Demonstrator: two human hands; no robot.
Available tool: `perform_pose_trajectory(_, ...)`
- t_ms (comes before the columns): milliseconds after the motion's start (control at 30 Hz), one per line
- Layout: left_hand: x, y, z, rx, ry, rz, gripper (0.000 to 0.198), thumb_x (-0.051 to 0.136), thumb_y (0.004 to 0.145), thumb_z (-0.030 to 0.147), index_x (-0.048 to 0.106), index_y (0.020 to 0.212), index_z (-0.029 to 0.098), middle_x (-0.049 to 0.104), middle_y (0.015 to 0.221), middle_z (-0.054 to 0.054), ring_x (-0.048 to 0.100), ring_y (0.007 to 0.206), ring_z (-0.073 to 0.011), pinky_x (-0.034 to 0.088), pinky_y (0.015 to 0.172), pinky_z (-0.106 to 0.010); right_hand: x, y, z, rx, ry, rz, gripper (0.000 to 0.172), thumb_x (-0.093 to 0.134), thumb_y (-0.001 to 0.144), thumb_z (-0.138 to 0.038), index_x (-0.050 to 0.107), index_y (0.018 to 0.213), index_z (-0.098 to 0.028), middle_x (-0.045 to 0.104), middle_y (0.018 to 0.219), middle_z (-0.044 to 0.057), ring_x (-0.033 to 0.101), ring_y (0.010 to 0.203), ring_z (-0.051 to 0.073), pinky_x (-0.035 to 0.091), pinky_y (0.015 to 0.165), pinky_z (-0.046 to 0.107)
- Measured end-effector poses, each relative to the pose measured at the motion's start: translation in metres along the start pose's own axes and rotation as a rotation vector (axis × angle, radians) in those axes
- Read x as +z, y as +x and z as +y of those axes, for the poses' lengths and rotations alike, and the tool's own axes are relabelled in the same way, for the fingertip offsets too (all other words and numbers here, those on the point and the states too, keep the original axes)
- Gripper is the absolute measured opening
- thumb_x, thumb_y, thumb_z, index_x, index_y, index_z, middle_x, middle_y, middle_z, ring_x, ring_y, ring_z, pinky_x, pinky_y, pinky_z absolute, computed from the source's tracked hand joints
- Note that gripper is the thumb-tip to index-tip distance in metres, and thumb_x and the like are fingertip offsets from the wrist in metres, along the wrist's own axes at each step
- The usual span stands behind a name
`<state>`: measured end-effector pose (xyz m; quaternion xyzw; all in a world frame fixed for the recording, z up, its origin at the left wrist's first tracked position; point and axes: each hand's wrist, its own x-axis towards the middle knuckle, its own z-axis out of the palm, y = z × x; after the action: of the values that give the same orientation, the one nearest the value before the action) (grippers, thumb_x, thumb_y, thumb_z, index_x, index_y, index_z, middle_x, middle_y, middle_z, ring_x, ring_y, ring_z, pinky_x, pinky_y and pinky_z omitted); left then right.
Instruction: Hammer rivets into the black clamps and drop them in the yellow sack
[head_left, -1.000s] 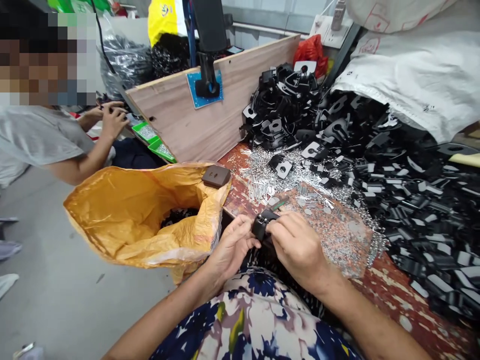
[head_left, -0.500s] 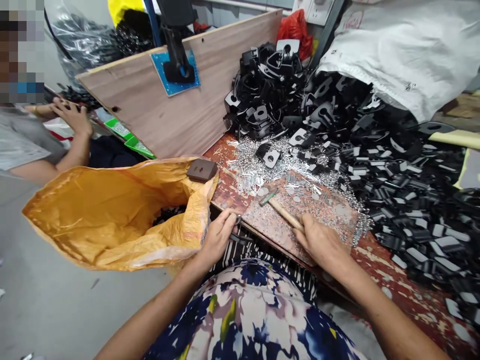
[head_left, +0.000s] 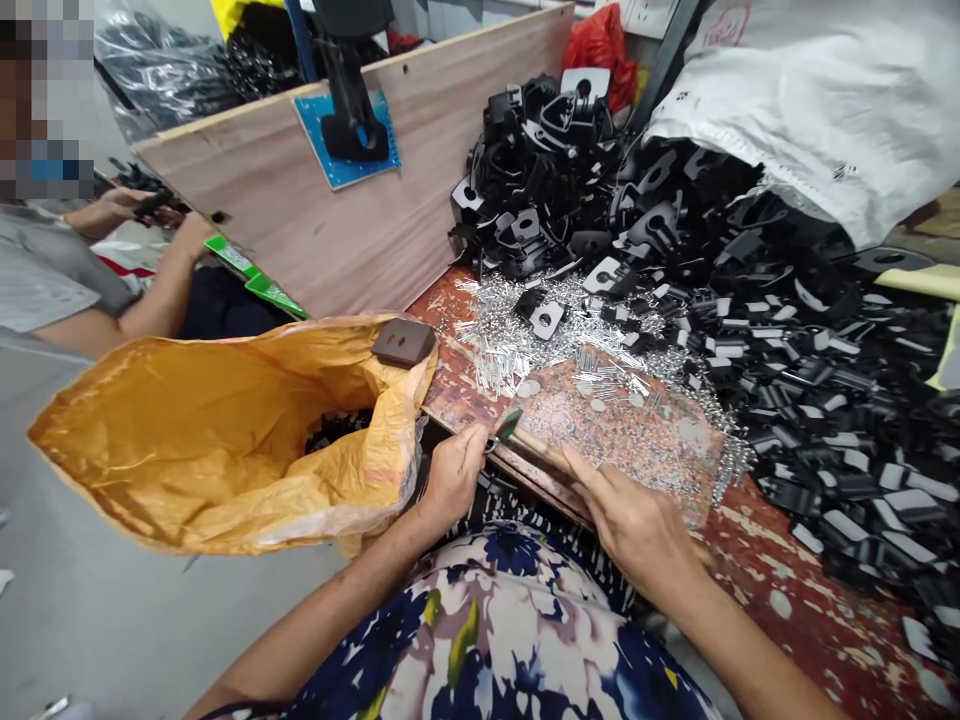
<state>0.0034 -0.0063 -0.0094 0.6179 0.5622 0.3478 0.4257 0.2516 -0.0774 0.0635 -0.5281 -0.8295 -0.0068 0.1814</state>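
My bench (head_left: 787,590) is worn red, strewn with shiny metal pins (head_left: 517,345) and glossy black clips (head_left: 787,330). At its near edge my right hand (head_left: 637,520) curls round a wooden-handled hammer (head_left: 525,438); my left hand (head_left: 450,475) pinches something small I cannot make out, beside a crinkled yellow sack (head_left: 225,430).

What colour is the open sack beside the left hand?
Orange-yellow; the sack by the left hand shows best in the head view.

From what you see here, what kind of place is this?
Probably a small assembly workshop: a large heap of black parts and loose metal pins covers the bench, the right hand holds a small hammer, and a yellow sack stands open beside it.
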Motion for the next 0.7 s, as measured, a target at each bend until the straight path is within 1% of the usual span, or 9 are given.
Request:
perform_pose_trajectory(133, -0.001, 0.000, 0.002, -0.006, 0.001, -0.005, 0.042, 0.034, 0.103, 0.045, 0.044, 0.069, 0.023, 0.045, 0.064, 0.003, 0.044, 0.062, -0.0149, 0.033, 0.063, -0.029, -0.002, -0.005, 0.001, 0.035, 0.086, 0.056, 0.065, 0.050, 0.102, -0.016, 0.031, 0.162, -0.028, 0.065, 0.079, 0.002, 0.058, 0.059, 0.014, 0.049, 0.055, 0.028)
perform_pose_trajectory(267, -0.001, 0.000, 0.003, -0.014, 0.002, -0.013, 0.041, 0.034, 0.102, 0.044, 0.043, 0.069, 0.023, 0.046, 0.064, 0.003, 0.047, 0.062, -0.0150, 0.035, 0.064, -0.028, 0.009, -0.007, 0.005, 0.090, 0.082, -0.087, 0.058, 0.044, 0.103, -0.020, 0.036, 0.160, -0.031, 0.068, 0.079, 0.002, 0.060, 0.058, 0.016, 0.048, 0.051, 0.029)
perform_pose_trajectory(367, -0.001, 0.002, 0.007, -0.012, 0.000, -0.026, 0.042, 0.034, 0.102, 0.044, 0.047, 0.069, 0.022, 0.047, 0.062, 0.003, 0.049, 0.060, -0.0157, 0.037, 0.062, -0.028, 0.021, -0.006, 0.012, 0.150, 0.158, -0.174, 0.051, 0.042, 0.106, -0.027, 0.041, 0.157, -0.030, 0.072, 0.091, 0.004, 0.066, 0.068, 0.018, 0.054, 0.058, 0.031)
perform_pose_trajectory(433, -0.007, 0.002, 0.015, 0.000, -0.003, -0.063, 0.042, 0.036, 0.103, 0.044, 0.057, 0.075, 0.021, 0.053, 0.063, 0.002, 0.053, 0.061, -0.0168, 0.040, 0.063, -0.028, 0.024, -0.003, 0.019, 0.164, 0.152, -0.168, 0.045, 0.040, 0.107, -0.028, 0.049, 0.151, -0.026, 0.072, 0.098, 0.007, 0.067, 0.074, 0.018, 0.055, 0.063, 0.032)
perform_pose_trajectory(500, -0.025, -0.001, 0.026, 0.030, 0.025, -0.089, 0.038, 0.039, 0.103, 0.044, 0.067, 0.095, 0.020, 0.067, 0.076, -0.001, 0.063, 0.072, -0.0190, 0.047, 0.070, -0.029, 0.021, 0.004, 0.026, 0.149, 0.039, -0.133, 0.039, 0.043, 0.106, -0.029, 0.060, 0.140, -0.020, 0.070, 0.098, 0.010, 0.066, 0.081, 0.022, 0.055, 0.069, 0.036)
perform_pose_trajectory(533, -0.039, -0.003, 0.033, 0.053, 0.066, -0.071, 0.036, 0.041, 0.102, 0.044, 0.069, 0.107, 0.021, 0.073, 0.089, -0.002, 0.067, 0.081, -0.0204, 0.049, 0.076, -0.030, 0.018, 0.010, 0.030, 0.135, -0.033, -0.120, 0.036, 0.045, 0.106, -0.031, 0.064, 0.134, -0.019, 0.069, 0.098, 0.011, 0.064, 0.085, 0.024, 0.054, 0.072, 0.038)
perform_pose_trajectory(567, -0.057, -0.007, 0.039, 0.068, 0.131, -0.010, 0.035, 0.044, 0.102, 0.044, 0.068, 0.114, 0.023, 0.076, 0.101, -0.004, 0.070, 0.090, -0.0222, 0.051, 0.083, -0.031, 0.013, 0.018, 0.035, 0.117, -0.087, -0.113, 0.034, 0.047, 0.105, -0.032, 0.067, 0.129, -0.018, 0.069, 0.098, 0.012, 0.063, 0.088, 0.026, 0.053, 0.076, 0.041)
perform_pose_trajectory(633, -0.100, -0.014, 0.047, 0.086, 0.340, 0.228, 0.037, 0.048, 0.098, 0.048, 0.070, 0.113, 0.023, 0.077, 0.104, -0.006, 0.071, 0.091, -0.0261, 0.053, 0.084, -0.037, 0.005, 0.042, 0.043, 0.079, -0.101, -0.105, 0.030, 0.049, 0.104, -0.033, 0.069, 0.123, -0.019, 0.068, 0.104, 0.012, 0.061, 0.094, 0.027, 0.052, 0.081, 0.044)
perform_pose_trajectory(700, -0.143, -0.020, 0.049, 0.089, 0.569, 0.488, 0.041, 0.052, 0.092, 0.053, 0.072, 0.109, 0.021, 0.076, 0.103, -0.010, 0.069, 0.096, -0.0354, 0.053, 0.089, -0.050, 0.002, 0.077, 0.051, 0.049, -0.042, -0.081, 0.029, 0.047, 0.105, -0.033, 0.068, 0.121, -0.020, 0.068, 0.114, 0.012, 0.060, 0.102, 0.027, 0.051, 0.086, 0.044)
